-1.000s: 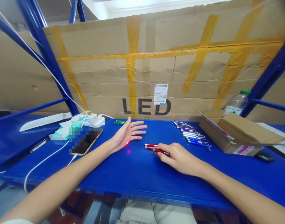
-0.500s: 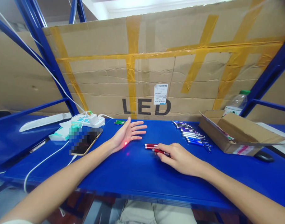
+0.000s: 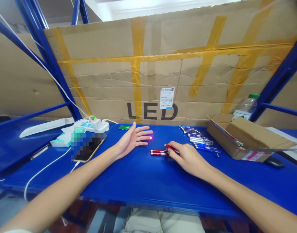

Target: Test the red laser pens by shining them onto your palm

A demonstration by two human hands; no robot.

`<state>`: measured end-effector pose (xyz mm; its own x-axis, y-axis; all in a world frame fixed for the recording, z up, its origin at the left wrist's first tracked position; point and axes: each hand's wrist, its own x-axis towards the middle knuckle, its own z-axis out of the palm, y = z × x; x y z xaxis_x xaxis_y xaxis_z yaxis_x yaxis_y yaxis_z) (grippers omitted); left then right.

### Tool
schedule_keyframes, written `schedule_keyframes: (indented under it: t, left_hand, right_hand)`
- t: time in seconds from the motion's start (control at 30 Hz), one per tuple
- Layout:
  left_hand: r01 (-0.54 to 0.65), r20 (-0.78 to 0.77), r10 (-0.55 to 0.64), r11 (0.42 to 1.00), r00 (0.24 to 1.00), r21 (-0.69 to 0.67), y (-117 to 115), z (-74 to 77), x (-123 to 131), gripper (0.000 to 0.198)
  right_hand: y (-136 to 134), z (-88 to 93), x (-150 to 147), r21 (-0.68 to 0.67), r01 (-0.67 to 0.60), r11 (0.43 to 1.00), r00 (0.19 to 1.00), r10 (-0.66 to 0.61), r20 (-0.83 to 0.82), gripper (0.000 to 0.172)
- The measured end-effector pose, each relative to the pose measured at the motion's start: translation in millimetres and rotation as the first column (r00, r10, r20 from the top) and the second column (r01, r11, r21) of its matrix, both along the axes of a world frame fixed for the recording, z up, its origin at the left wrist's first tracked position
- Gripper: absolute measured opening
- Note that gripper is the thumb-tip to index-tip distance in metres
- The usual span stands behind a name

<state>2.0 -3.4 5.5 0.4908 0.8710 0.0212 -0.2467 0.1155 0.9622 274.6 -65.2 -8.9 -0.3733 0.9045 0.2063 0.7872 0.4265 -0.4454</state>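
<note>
My right hand (image 3: 188,159) is closed around a small red laser pointer (image 3: 170,148), whose front end sticks out toward the left. Just below it, other red laser pointers (image 3: 157,152) lie side by side on the blue tabletop (image 3: 143,181). Palm raised and fingers spread, my left hand (image 3: 131,139) holds nothing. A bright red light dot (image 3: 150,138) shows at one of its fingertips. Behind that hand lie small green pointers (image 3: 124,127), partly covered by the thumb.
Blue, silver and purple pointers (image 3: 198,139) lie in a row at right, beside an opened cardboard box (image 3: 252,156). A black mouse (image 3: 274,162) and plastic bottle (image 3: 246,106) are near it. Left are a phone (image 3: 91,149), power strip (image 3: 99,127) and cables. A large carton (image 3: 102,84) stands behind.
The red dot has moved from my left wrist to a fingertip. My right hand has tilted the held laser pointer up, a little away from the ones lying on the table. My left hand stays put.
</note>
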Motion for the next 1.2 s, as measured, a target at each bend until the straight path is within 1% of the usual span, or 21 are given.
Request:
schedule_keyframes:
  t: [0.07, 0.17, 0.23, 0.3, 0.37, 0.47, 0.57, 0.63, 0.7, 0.87, 0.97, 1.03, 1.1, 1.2]
  left_hand:
    - [-0.002, 0.003, 0.002, 1.0, 1.0, -0.001, 1, -0.9, 0, 0.072]
    - [0.005, 0.004, -0.005, 1.0, 1.0, 0.0, 3, -2.8, -1, 0.073]
    - [0.01, 0.004, -0.01, 1.0, 1.0, 0.001, 3, -3.6, -1, 0.074]
    - [0.013, 0.003, -0.013, 1.0, 1.0, 0.001, 3, -3.6, -2, 0.073]
    - [0.014, -0.001, -0.014, 1.0, 1.0, 0.001, 2, -3.0, -2, 0.073]
    - [0.014, -0.01, -0.014, 1.0, 1.0, 0.002, 1, -2.1, -2, 0.073]
    - [0.013, -0.008, -0.013, 1.0, 1.0, 0.005, 1, -2.0, -1, 0.072]
    - [0.006, -0.004, -0.006, 1.0, 1.0, 0.001, 2, -2.0, -1, 0.073]
    - [0.001, -0.001, -0.001, 1.0, 1.0, -0.006, 2, -1.7, -1, 0.073]
    - [0.008, -0.004, -0.008, 1.0, 1.0, -0.001, 1, -1.0, -1, 0.071]
    - [0.019, -0.008, -0.019, 1.0, 1.0, 0.004, 2, -2.0, -1, 0.073]
    - [0.026, -0.01, -0.026, 1.0, 1.0, 0.001, 3, -2.9, -1, 0.074]
    - [0.031, -0.007, -0.031, 1.0, 0.999, -0.002, 3, -3.4, -1, 0.074]
    - [0.036, -0.004, -0.036, 0.999, 0.999, -0.001, 3, -3.2, -2, 0.073]
  right_hand:
    - [-3, 1.8, -1, 0.001, -0.085, 0.996, 0.996, 0.085, -0.009, 0.034]
    - [-9, 3.2, -2, -0.009, -0.249, 0.968, 0.968, 0.249, -0.04, 0.034]
    - [-10, 2.6, -2, -0.003, -0.282, 0.96, 0.958, 0.281, -0.058, 0.033]
    - [-8, 1.3, -2, 0.027, -0.218, 0.976, 0.974, 0.219, -0.064, 0.034]
    - [-4, 0.1, -1, 0.058, -0.108, 0.992, 0.991, 0.112, -0.074, 0.034]
    - [2, -0.7, 1, 0.071, 0.038, 0.997, 0.995, -0.031, -0.094, 0.032]
    - [4, -0.5, 2, 0.064, 0.109, 0.992, 0.991, -0.103, -0.09, 0.031]
    - [4, -0.4, 2, 0.054, 0.105, 0.993, 0.992, -0.101, -0.082, 0.031]
    - [2, -0.4, 1, 0.046, 0.064, 0.997, 0.996, -0.061, -0.066, 0.031]
    - [-3, 0.7, -1, 0.032, -0.11, 0.993, 0.993, 0.111, -0.032, 0.034]
    - [-6, 2.1, -2, 0.013, -0.251, 0.968, 0.967, 0.251, -0.036, 0.032]
    - [-8, 2.7, -3, 0.008, -0.312, 0.95, 0.949, 0.312, -0.042, 0.031]
    - [-8, 2.8, -3, 0.019, -0.286, 0.958, 0.957, 0.286, -0.046, 0.031]
    - [-4, 2.0, -2, 0.051, -0.115, 0.992, 0.988, 0.12, -0.1, 0.032]
